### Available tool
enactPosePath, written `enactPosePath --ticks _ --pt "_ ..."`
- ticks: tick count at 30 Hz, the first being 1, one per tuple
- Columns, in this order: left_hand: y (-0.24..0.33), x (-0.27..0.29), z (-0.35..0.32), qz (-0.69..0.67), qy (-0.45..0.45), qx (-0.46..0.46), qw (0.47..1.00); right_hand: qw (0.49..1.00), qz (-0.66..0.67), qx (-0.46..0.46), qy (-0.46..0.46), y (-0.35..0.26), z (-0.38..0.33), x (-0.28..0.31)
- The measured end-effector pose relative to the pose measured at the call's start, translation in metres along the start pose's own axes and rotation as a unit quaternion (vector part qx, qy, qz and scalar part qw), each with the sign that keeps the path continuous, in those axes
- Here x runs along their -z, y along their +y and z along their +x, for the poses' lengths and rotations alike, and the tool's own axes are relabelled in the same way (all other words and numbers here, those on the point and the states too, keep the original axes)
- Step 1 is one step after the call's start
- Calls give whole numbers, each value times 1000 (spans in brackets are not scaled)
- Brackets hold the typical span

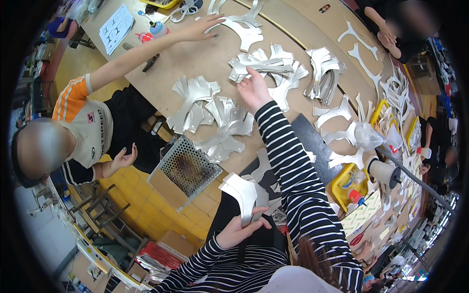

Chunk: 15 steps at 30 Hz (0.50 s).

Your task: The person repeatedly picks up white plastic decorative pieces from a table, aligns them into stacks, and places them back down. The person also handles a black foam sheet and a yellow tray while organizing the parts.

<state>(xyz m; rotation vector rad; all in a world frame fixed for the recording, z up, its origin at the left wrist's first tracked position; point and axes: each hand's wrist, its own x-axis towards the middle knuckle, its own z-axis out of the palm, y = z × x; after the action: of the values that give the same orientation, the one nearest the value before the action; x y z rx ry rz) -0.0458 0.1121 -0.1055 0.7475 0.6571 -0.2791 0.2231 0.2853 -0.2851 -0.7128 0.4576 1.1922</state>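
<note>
My left hand (241, 233), low in front of my lap, is closed around a small stack of curved white shoe-upper pieces (240, 191). My right arm reaches across the table, and my right hand (254, 91) is at the near edge of a heap of silvery-white shoe-upper pieces (266, 66). Its palm is partly turned up and the fingers are apart, with nothing seen in them. More heaps of such pieces (195, 100) lie to the left of my right forearm. A fanned bundle (323, 73) stands to the right of the far heap.
A co-worker's arm (146, 53) stretches over the table from the left, the hand by other white pieces (244, 33). A perforated metal box (185, 168) stands at the table's near left. Right of my arm are a dark board (312, 141), a yellow tray (348, 180) and a thread spool (383, 172).
</note>
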Motion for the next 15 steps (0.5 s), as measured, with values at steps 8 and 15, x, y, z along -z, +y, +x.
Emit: enactPosePath --ticks 8,15 --pt "6 5 17 -49 35 -98 993 935 -287 110 -175 -87 -176 19" --pt "8 -21 42 -8 106 -153 982 787 -588 -1 -188 -81 -319 86"
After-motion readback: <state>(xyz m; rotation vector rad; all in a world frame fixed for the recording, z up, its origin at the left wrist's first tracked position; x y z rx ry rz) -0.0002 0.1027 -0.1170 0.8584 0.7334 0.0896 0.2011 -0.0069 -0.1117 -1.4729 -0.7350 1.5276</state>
